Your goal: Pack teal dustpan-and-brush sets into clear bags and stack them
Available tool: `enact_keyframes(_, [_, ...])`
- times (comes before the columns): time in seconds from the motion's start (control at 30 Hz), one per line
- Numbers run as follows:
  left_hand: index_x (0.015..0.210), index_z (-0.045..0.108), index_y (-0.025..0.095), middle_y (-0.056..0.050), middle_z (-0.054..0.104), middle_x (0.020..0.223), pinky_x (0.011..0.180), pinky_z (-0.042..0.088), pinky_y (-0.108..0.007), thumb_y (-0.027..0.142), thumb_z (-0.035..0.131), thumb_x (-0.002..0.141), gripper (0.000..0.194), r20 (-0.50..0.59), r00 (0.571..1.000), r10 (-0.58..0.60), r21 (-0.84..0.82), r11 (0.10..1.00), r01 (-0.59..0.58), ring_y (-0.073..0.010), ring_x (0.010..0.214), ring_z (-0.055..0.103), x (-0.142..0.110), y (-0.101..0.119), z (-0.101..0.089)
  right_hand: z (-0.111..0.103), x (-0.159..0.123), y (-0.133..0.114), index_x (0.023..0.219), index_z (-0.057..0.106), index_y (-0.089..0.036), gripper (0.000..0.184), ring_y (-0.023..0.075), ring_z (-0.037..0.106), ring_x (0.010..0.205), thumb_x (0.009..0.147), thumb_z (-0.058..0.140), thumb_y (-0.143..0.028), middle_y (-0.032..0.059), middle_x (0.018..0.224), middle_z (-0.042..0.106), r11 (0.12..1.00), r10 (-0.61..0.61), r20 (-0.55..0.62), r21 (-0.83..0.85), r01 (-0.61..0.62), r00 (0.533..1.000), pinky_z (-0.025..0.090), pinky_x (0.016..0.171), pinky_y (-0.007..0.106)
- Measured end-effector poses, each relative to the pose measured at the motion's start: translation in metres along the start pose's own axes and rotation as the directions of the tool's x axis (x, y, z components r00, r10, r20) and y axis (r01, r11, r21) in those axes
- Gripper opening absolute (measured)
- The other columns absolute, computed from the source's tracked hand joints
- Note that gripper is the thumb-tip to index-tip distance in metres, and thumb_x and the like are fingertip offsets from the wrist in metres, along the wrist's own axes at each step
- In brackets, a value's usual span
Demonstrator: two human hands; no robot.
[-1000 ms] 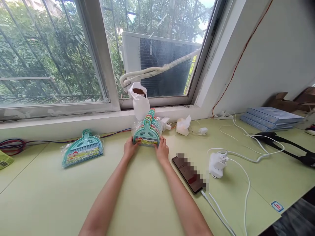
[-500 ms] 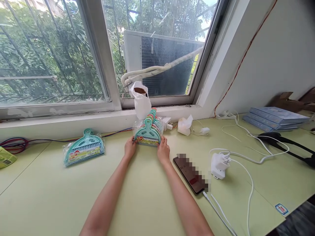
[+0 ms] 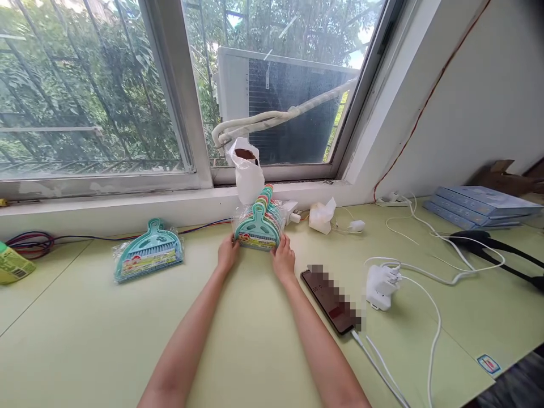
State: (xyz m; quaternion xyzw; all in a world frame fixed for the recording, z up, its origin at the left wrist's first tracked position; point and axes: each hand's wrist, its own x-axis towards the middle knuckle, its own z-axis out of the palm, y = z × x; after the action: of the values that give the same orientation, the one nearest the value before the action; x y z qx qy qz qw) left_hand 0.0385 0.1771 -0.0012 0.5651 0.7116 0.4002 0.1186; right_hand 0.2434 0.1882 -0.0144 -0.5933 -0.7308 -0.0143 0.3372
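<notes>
A row of plastic-wrapped dustpan and brush sets [image 3: 257, 226] stands upright against the window ledge, a turquoise one in front and orange and green handles behind. My left hand [image 3: 228, 253] grips the lower left corner of the row. On its lower right corner, my right hand [image 3: 283, 258] is closed with the fingers curled round the side. Farther left, another wrapped turquoise dustpan set [image 3: 149, 252] lies on the table, its blue bristles and yellow label showing. The fingertips behind the row are partly hidden.
Right of my right forearm lies a phone [image 3: 329, 300] on a charging cable. A white plug adapter [image 3: 382, 286], loose white cables and blue boxes [image 3: 480, 205] are farther right. A torn white package [image 3: 249, 175] stands behind the row. Coiled wires [image 3: 29, 243] lie at left.
The view has shifted slightly, so everything appears a little to the right. Both hands stay on the row of dustpan sets, with no clear movement of it.
</notes>
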Motion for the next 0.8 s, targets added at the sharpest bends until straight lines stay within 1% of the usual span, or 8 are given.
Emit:
enact_keyframes(0.17, [0.117, 0.059, 0.02, -0.008, 0.068, 0.108, 0.078, 0.045, -0.03, 0.02, 0.045, 0.084, 0.035, -0.007, 1.0, 0.019, 0.012, 1.0, -0.019, -0.0223, 0.095, 0.062, 0.0002, -0.0024, 0.0016, -0.0002, -0.0009, -0.0001, 0.136, 0.033, -0.012, 0.052, 0.0267, 0.061, 0.103, 0.085, 0.044, -0.015, 0.0207, 0.134, 0.047, 1.0, 0.016, -0.01, 0.011, -0.015, 1.0, 0.048, 0.075, 0.036])
enact_keyframes(0.37, [0.116, 0.057, 0.018, -0.01, 0.067, 0.108, 0.08, 0.045, -0.031, 0.015, 0.043, 0.082, 0.037, -0.01, 0.998, 0.054, 0.051, 0.997, -0.054, -0.0236, 0.098, 0.061, -0.0003, -0.0025, 0.0026, 0.0007, -0.002, -0.0007, 0.136, 0.031, -0.012, 0.053, 0.0266, 0.06, 0.106, 0.085, 0.044, -0.014, 0.021, 0.133, 0.047, 1.0, 0.012, -0.017, -0.006, -0.012, 1.0, 0.048, 0.077, 0.035])
enact_keyframes(0.53, [0.117, 0.057, 0.02, -0.01, 0.066, 0.109, 0.081, 0.045, -0.033, 0.012, 0.044, 0.079, 0.041, -0.018, 0.997, 0.069, 0.077, 0.995, -0.067, -0.025, 0.101, 0.06, -0.0003, -0.0036, 0.0037, 0.0011, -0.0019, -0.0014, 0.136, 0.031, -0.012, 0.054, 0.0262, 0.059, 0.106, 0.084, 0.044, -0.014, 0.0203, 0.133, 0.048, 1.0, 0.019, -0.019, -0.016, -0.02, 1.0, 0.048, 0.078, 0.035])
enact_keyframes(0.67, [0.116, 0.058, 0.021, -0.009, 0.066, 0.109, 0.082, 0.046, -0.035, 0.013, 0.044, 0.079, 0.04, -0.028, 0.997, 0.074, 0.062, 0.995, -0.072, -0.0255, 0.1, 0.06, 0.0008, -0.0067, 0.0047, 0.0025, -0.0016, 0.0002, 0.136, 0.032, -0.012, 0.054, 0.0259, 0.06, 0.104, 0.083, 0.044, -0.014, 0.0194, 0.133, 0.048, 1.0, 0.026, -0.016, 0.009, -0.026, 1.0, 0.047, 0.076, 0.035])
enact_keyframes(0.8, [0.115, 0.057, 0.02, -0.009, 0.066, 0.109, 0.084, 0.046, -0.036, 0.013, 0.044, 0.078, 0.04, 0.005, 0.998, 0.057, 0.031, 0.998, -0.057, -0.0259, 0.103, 0.059, 0.0023, -0.0105, 0.0053, 0.002, -0.0009, 0.001, 0.136, 0.033, -0.014, 0.054, 0.0255, 0.06, 0.103, 0.083, 0.044, -0.015, 0.018, 0.133, 0.048, 0.998, 0.048, -0.006, 0.047, -0.048, 0.999, 0.046, 0.076, 0.035])
